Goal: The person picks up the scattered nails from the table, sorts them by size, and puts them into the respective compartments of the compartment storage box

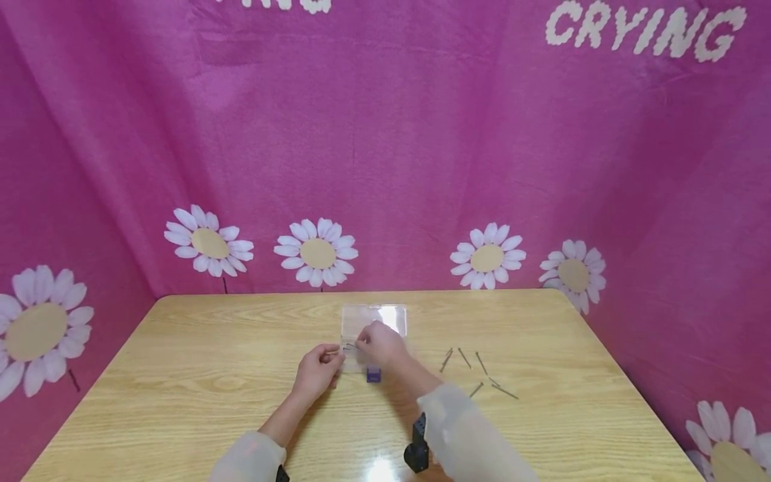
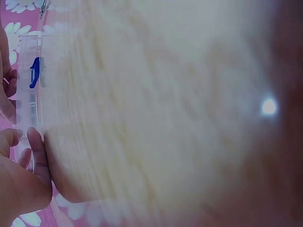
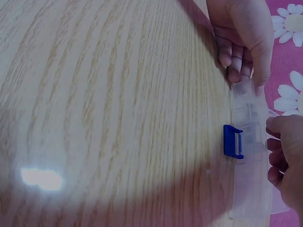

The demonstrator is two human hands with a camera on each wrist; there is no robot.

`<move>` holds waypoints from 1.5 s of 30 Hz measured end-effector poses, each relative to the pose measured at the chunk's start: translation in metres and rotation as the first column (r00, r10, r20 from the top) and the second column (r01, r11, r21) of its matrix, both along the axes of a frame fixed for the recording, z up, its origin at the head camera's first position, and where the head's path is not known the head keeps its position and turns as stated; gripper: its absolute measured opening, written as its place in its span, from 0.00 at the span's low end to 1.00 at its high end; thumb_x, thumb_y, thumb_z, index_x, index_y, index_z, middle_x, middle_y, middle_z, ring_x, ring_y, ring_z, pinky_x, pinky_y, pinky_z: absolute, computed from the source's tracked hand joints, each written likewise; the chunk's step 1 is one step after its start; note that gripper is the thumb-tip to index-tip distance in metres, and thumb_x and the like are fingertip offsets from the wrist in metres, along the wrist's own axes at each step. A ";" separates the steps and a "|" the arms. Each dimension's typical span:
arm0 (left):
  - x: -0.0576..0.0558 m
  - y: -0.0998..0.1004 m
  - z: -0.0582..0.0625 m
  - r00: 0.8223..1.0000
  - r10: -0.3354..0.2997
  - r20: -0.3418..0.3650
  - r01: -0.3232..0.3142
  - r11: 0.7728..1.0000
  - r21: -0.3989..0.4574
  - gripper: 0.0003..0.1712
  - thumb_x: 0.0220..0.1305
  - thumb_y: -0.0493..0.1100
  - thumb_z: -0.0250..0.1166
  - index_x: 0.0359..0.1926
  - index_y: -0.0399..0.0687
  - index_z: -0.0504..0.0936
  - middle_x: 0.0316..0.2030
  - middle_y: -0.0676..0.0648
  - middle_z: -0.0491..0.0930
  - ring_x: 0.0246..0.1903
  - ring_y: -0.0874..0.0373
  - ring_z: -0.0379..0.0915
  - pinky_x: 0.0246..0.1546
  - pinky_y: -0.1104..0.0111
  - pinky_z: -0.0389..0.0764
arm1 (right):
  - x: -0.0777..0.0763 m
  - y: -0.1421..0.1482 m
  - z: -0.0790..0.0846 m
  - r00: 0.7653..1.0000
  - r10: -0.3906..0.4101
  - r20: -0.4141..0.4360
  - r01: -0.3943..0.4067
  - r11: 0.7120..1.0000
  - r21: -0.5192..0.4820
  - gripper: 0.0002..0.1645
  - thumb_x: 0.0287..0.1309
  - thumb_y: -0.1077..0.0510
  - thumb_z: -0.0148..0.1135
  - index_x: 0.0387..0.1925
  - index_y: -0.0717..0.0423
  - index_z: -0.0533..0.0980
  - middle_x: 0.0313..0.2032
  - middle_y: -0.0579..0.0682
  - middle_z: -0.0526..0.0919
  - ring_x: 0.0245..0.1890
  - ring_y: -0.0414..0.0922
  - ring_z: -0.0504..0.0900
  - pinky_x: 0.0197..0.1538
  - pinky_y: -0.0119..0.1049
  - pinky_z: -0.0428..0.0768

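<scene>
A clear plastic box (image 1: 354,365) with a blue latch (image 1: 373,375) on its front lies on the table, its lid (image 1: 353,320) raised at the back. My left hand (image 1: 318,372) holds the box's left end between thumb and fingers, as the left wrist view shows closely. Over the box's left half, my right hand (image 1: 381,343) has curled fingers, pinching a thin dark screw (image 1: 352,346) at the fingertips. Another dark shank shows beside it, near the left end. In the right wrist view the right hand (image 3: 289,158) is behind the latch; its palm side hides part of the compartments.
Several loose long screws (image 1: 476,389) lie spread on the wooden table (image 1: 241,335) to the right of the box. A pink curtain (image 1: 385,167) with white daisies hangs behind the table and along both sides. Glare shines near the front edge.
</scene>
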State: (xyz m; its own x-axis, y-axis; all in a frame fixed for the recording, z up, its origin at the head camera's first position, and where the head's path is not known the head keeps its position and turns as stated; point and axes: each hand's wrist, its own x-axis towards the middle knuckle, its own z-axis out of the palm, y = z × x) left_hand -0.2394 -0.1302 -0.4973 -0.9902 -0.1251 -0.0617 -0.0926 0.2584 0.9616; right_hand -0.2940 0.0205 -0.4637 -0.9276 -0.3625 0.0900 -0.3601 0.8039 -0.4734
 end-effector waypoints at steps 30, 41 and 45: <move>0.002 0.003 0.002 1.000 0.012 0.017 -0.012 1.000 -0.001 0.18 0.62 0.38 0.60 0.52 0.32 0.75 0.30 0.44 0.77 0.22 0.62 0.71 0.18 0.74 0.76 | 0.003 0.067 0.023 0.996 0.005 0.085 0.005 0.993 -0.115 0.10 0.59 0.55 0.59 0.34 0.57 0.81 0.34 0.50 0.78 0.35 0.44 0.75 0.41 0.39 0.77; 0.002 0.002 0.003 1.000 0.002 0.022 -0.002 1.000 -0.027 0.19 0.63 0.39 0.59 0.53 0.34 0.75 0.35 0.42 0.79 0.24 0.62 0.72 0.20 0.72 0.78 | 0.000 0.092 0.027 0.997 -0.043 0.067 0.049 0.995 -0.085 0.08 0.57 0.55 0.62 0.33 0.55 0.82 0.35 0.51 0.80 0.37 0.45 0.76 0.43 0.41 0.77; 0.002 0.002 0.004 1.000 0.000 0.018 0.001 1.000 -0.025 0.19 0.63 0.39 0.60 0.53 0.34 0.75 0.34 0.43 0.79 0.24 0.62 0.72 0.20 0.72 0.78 | 0.000 0.099 0.029 0.998 -0.050 0.047 0.053 0.996 -0.078 0.08 0.56 0.55 0.62 0.32 0.55 0.82 0.33 0.50 0.80 0.35 0.44 0.76 0.41 0.40 0.77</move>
State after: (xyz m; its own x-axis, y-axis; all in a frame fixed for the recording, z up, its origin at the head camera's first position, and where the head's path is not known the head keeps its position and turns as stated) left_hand -0.2369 -0.1283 -0.4937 -0.9891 -0.1262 -0.0762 -0.1094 0.2823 0.9531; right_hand -0.2938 0.1197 -0.4345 -0.9486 -0.3077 0.0736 -0.2959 0.7804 -0.5508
